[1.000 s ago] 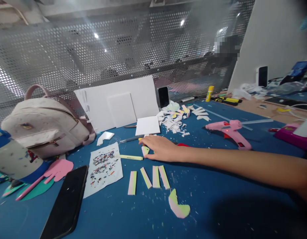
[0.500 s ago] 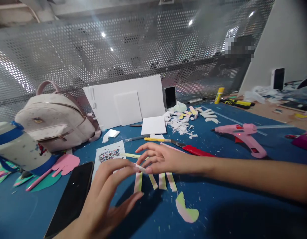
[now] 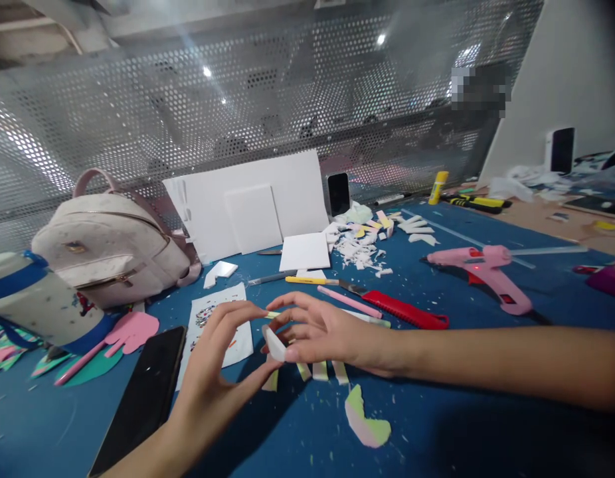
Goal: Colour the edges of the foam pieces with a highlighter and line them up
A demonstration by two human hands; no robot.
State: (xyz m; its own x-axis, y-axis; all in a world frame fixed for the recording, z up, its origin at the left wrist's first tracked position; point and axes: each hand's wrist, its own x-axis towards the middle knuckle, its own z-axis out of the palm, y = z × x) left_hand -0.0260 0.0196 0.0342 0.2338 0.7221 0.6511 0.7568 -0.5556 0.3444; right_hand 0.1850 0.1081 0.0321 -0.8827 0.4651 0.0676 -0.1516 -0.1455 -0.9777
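A small white piece of foam board (image 3: pixel 275 344) is held tilted on edge above the table. My right hand (image 3: pixel 332 328) comes in from the right and pinches it between thumb and curled fingers. From the lower left, my left hand (image 3: pixel 218 362) has its thumb at the piece's lower edge and its fingers arched over near the top. Below the hands lie several pastel strips (image 3: pixel 320 370), partly hidden by my fingers. A curved green-and-pink piece (image 3: pixel 367 419) lies nearer to me. Behind my left fingers, a white sheet (image 3: pixel 240 332) bears small sparkly bits.
A pink glue gun (image 3: pixel 487 262) lies right, its light red. Beyond my right hand are a red utility knife (image 3: pixel 404 309), a pink pen (image 3: pixel 348 302) and white scraps (image 3: pixel 360 252). Left are a black phone (image 3: pixel 143 398), a bottle (image 3: pixel 43 302) and a backpack (image 3: pixel 118 245).
The white piece has turned from lying nearly flat to standing tilted on edge. My left thumb has risen to it, and my right hand has shifted slightly lower.
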